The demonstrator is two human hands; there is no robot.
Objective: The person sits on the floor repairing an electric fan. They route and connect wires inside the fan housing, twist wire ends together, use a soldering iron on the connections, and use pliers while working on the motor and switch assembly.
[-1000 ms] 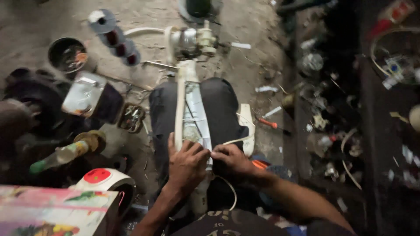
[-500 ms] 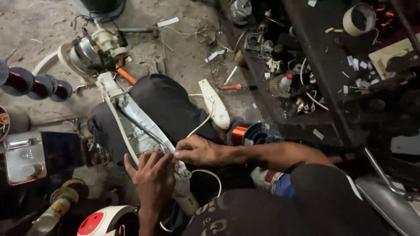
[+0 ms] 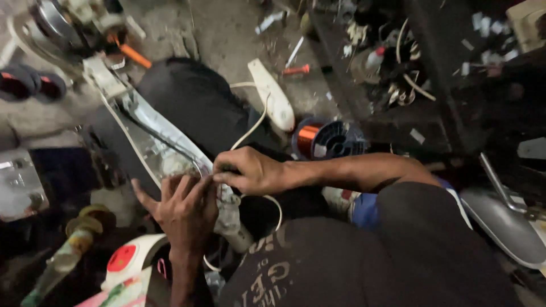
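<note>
A long white opened appliance housing (image 3: 149, 132) lies across my lap, with a motor (image 3: 60, 23) at its far end. My left hand (image 3: 181, 206) rests on the housing's near end, fingers spread over its inside. My right hand (image 3: 253, 169) pinches something small at the same spot, beside a thin white cable (image 3: 250, 129) that runs off toward a white handle piece (image 3: 272, 94). What the right fingers grip is too small to tell apart.
A spool of copper wire (image 3: 318, 139) stands just past my right forearm. A red-handled screwdriver (image 3: 296, 70) lies on the concrete floor. Cluttered dark shelves (image 3: 409, 62) fill the right. A white device with a red button (image 3: 128, 261) and a grease gun (image 3: 68, 250) sit lower left.
The view has swung and tilted left, so the housing now runs diagonally. Both hands stay together on the housing's near end; the copper spool has come into view.
</note>
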